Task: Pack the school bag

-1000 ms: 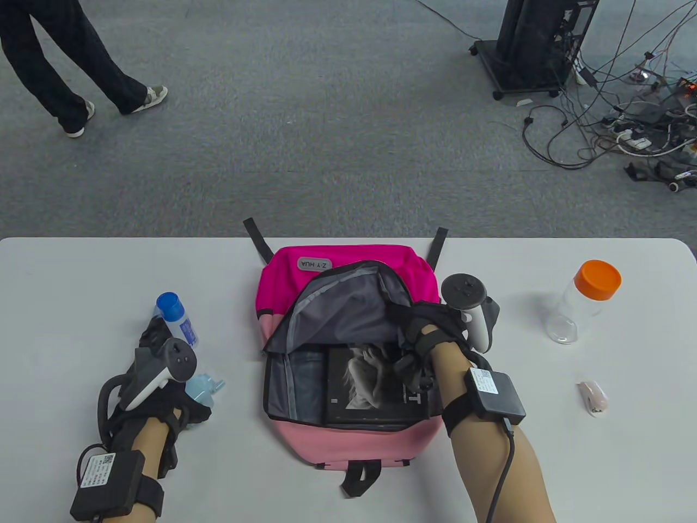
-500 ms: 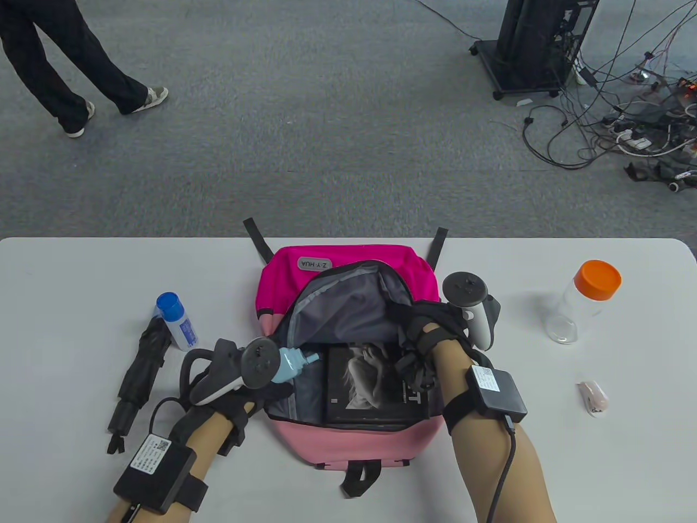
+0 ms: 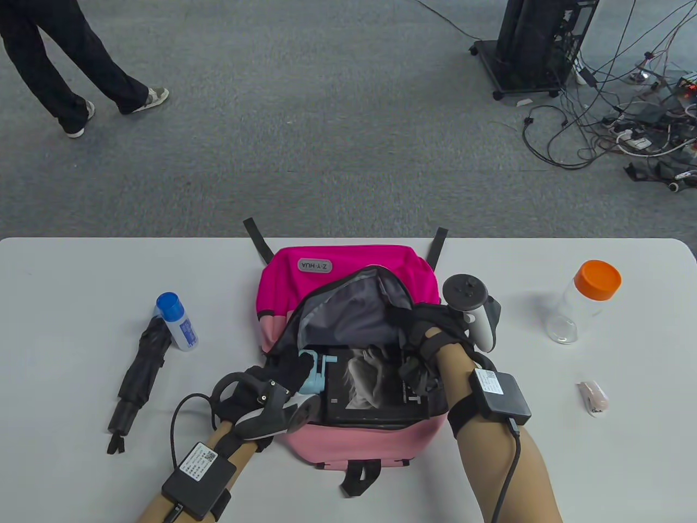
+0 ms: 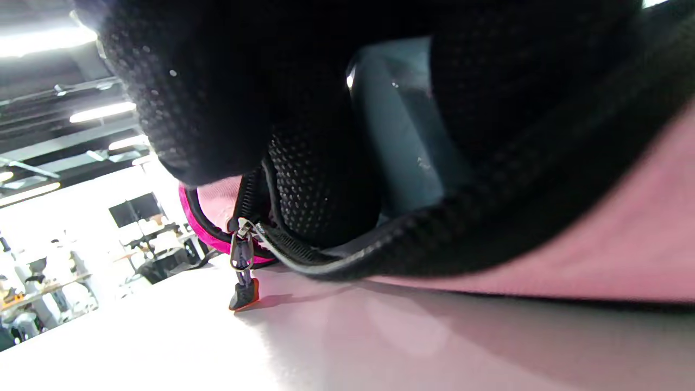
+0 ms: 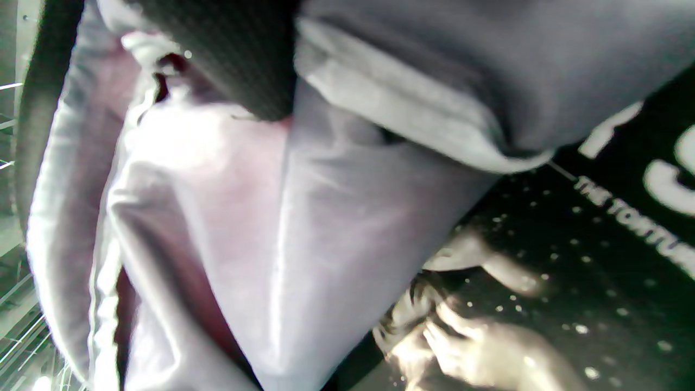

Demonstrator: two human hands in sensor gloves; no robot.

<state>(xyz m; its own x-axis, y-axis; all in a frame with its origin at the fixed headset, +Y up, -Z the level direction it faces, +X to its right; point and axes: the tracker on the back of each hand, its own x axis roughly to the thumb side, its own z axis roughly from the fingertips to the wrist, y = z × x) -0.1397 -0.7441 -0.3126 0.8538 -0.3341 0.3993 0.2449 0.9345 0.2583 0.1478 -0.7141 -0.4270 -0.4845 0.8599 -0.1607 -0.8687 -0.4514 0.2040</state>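
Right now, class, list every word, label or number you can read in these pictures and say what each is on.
"Z·Y·HUA", upside down to the table view: grey patch on the pink bag.
"THE TORTU...", cut off at the edge: black book inside the bag.
Large white letters on the book: only fragments show, unreadable.
Blue bottle label: too small.
Wrist box stickers: too small.

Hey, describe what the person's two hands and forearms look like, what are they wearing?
Both hands wear black textured gloves. The left hand and right hand each carry a grey-and-white controller-like tracker with a round dark top. Forearms are bare, no sleeves. Each wrist has a black box on a black strap, bearing a white label with a printed code, and a black cable running from it.
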